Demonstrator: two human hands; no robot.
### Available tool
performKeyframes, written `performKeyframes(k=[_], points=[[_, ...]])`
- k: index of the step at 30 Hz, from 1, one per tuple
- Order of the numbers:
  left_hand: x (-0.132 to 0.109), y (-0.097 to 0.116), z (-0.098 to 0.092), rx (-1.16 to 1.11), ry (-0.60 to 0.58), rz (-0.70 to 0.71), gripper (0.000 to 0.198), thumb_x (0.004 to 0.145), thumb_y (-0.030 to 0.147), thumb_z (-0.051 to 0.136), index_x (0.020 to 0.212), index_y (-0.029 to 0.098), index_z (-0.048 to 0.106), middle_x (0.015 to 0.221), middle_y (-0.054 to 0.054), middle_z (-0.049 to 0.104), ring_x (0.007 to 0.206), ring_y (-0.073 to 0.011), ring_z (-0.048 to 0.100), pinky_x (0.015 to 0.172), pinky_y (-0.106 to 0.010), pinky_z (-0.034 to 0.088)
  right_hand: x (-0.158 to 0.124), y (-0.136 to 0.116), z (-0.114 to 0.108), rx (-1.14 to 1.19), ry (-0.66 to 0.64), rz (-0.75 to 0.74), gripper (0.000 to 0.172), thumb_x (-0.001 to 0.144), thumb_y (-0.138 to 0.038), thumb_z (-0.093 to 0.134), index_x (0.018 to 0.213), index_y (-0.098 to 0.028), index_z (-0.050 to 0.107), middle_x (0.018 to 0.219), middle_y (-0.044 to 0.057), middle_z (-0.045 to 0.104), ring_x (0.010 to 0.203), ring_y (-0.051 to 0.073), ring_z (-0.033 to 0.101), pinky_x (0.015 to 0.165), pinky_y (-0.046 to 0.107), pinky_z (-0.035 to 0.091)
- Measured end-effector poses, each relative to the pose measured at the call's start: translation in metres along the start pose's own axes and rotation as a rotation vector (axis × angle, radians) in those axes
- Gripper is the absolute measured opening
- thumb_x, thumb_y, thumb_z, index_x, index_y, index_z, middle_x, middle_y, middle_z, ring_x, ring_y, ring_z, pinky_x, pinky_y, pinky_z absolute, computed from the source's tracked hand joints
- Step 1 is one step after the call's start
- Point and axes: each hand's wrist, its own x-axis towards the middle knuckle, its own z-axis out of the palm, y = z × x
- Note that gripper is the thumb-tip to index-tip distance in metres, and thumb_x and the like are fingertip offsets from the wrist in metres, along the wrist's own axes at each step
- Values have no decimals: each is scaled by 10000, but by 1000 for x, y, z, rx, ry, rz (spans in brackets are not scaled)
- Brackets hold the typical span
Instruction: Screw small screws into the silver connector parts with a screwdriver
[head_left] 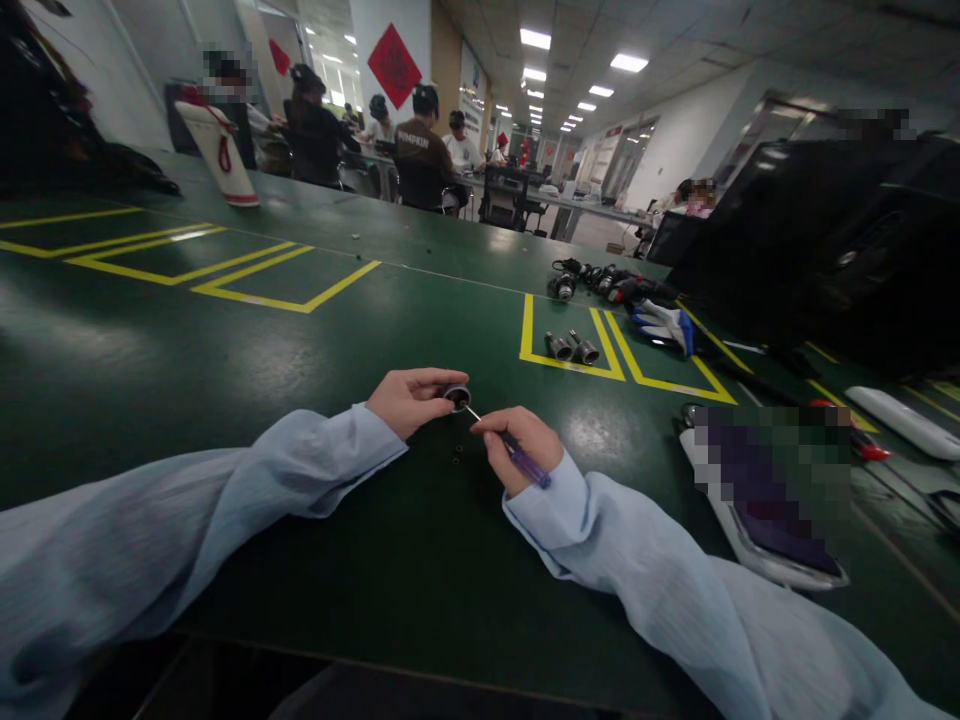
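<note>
My left hand (411, 402) is closed around a small round metal cup-shaped part (457, 396), its open end turned toward me. Between the fingers of my right hand (525, 445) is a screwdriver (531, 466) with a purple handle. Its thin shaft points up and left, and the tip is at the opening of the metal part; whether it touches anything inside cannot be made out. Just below the hands, a couple of tiny dark pieces (457, 455) lie on the green tabletop (420, 560).
Two similar metal parts (571, 347) lie in a yellow-taped box ahead. Behind them are dark tools (600, 280) and a blue-white glove (664, 328). A tablet-like device (765, 500) lies right; a white cup (225, 160) stands far left. Several people sit at tables beyond.
</note>
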Motion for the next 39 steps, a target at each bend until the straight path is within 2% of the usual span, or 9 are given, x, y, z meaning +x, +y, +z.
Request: performKeyframes(k=[5,10,17,30,32,34,37,39], points=[[-2,0,4,0,-1,5,418,495,122,707,911,102,668,888,-73,712,873,-218,654,898,-375,479,3,12,12,-136,116,-274,166,745,-122,425,757,-184,578,701,42,664,654,145,599,664,257,489],[-3,1,5,25,13,30,414,502,149,719,909,100,666,880,-78,712,839,-213,663,868,-367,501,8,11,11,-241,114,-393,156,718,-66,437,737,-138,575,663,72,666,613,158,601,619,259,508],[-4,0,9,38,69,56,329,516,160,695,839,98,678,756,-62,714,755,-205,673,812,-364,528,7,6,10,-286,59,-388,154,711,-44,452,721,-115,589,674,101,671,639,191,618,608,297,523],[-6,0,14,88,138,81,275,525,169,670,793,111,685,726,-52,713,718,-189,675,765,-320,539,3,5,12,-302,37,-413,165,719,-55,441,738,-100,598,675,111,655,653,193,597,613,311,510],[-5,-1,13,87,136,83,278,530,177,675,801,115,683,733,-49,713,724,-189,674,772,-324,537,2,2,8,-174,44,-289,165,727,-86,446,741,-115,607,681,97,659,655,181,598,639,308,504],[-4,0,11,77,130,64,295,530,175,678,819,117,677,739,-46,712,732,-190,673,783,-335,533,3,0,1,55,35,-7,153,718,-119,454,699,-150,602,653,58,660,624,156,601,625,285,497],[-2,4,8,68,126,-7,333,512,139,672,844,117,669,740,-43,711,734,-192,671,798,-360,523,6,1,-7,465,-72,472,142,645,-112,436,573,-177,539,503,-6,617,493,122,582,499,229,468],[-1,6,7,68,128,-39,343,506,123,664,849,119,668,752,-44,710,732,-193,668,796,-372,522,9,4,-9,650,-143,635,131,588,-103,424,525,-177,512,431,-29,584,426,109,557,442,207,442]])
